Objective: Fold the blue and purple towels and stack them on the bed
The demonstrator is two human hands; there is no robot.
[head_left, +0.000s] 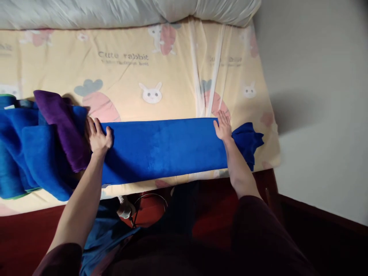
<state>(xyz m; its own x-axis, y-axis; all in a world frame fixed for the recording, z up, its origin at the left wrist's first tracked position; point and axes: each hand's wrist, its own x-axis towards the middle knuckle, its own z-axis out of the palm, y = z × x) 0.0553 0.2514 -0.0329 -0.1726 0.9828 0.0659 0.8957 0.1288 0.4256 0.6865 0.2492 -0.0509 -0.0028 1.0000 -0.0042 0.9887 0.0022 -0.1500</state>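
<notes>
A blue towel (163, 147), folded into a long flat strip, lies along the near edge of the bed. My left hand (98, 136) presses on its left end, fingers stretched out and thumb apart. At the other end, my right hand (223, 126) rests flat on the far right corner with its fingers extended. Just right of that hand sits a small crumpled dark-blue cloth (248, 142). Left of my left hand is a loose heap of blue towels (37, 149), with a purple towel (64, 130) draped over it.
The bed has a yellow sheet (178, 84) printed with rabbits and carrots. Sheer white netting (211, 92) hangs down over it. A pale rolled quilt (129, 13) lies along the far side. A grey wall (316, 96) stands at the right. The floor (31, 234) is dark red.
</notes>
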